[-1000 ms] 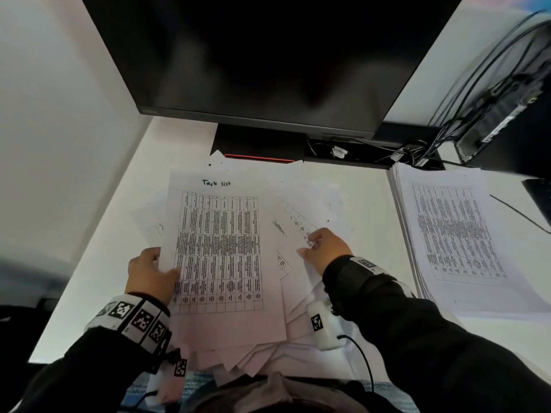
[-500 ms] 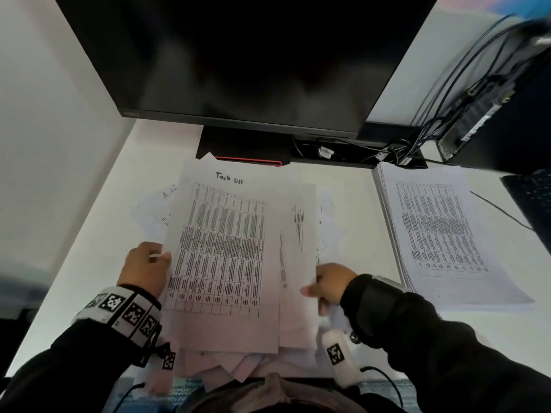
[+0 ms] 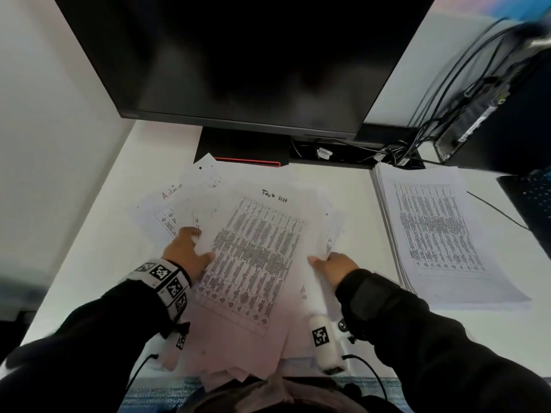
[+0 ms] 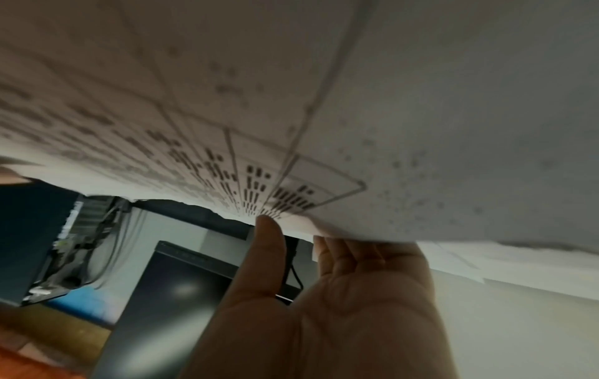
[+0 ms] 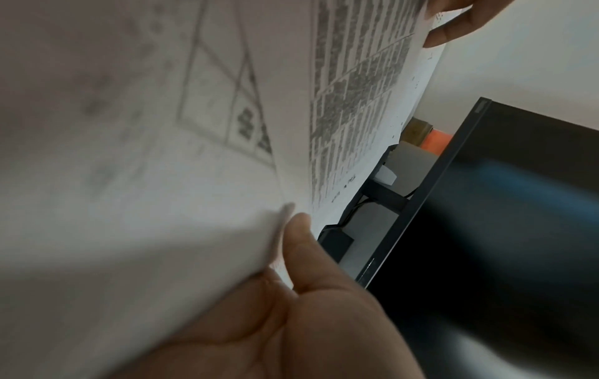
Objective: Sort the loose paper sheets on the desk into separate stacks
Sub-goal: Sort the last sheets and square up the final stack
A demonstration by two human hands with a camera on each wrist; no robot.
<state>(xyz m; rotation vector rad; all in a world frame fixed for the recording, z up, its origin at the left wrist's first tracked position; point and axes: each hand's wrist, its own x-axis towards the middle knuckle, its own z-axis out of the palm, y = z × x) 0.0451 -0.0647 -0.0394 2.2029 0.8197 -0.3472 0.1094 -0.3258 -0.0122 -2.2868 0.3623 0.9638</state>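
A sheet headed "Task list" (image 3: 253, 263), printed with a dense table, tops a loose bundle of papers held above the desk's near edge. My left hand (image 3: 186, 251) grips the bundle's left edge, thumb on top; the left wrist view shows the thumb (image 4: 267, 246) against the sheet (image 4: 291, 102) and the fingers behind it. My right hand (image 3: 334, 265) pinches the right edge, its thumb (image 5: 299, 243) pressed on the sheets (image 5: 129, 153). A sheet marked "Admin" (image 3: 167, 204) lies on the desk at the left. A squared stack of table sheets (image 3: 438, 231) sits at the right.
A black monitor (image 3: 238, 61) on its stand (image 3: 241, 149) fills the back of the white desk (image 3: 98, 234). Cables (image 3: 396, 150) and a dark computer box (image 3: 492, 114) crowd the back right. A white wall borders the left.
The held bundle has swung right and turned clockwise, uncovering the "Admin" sheet at the left. My left hand went forward along the left edge; my right hand dropped to the bundle's right edge.
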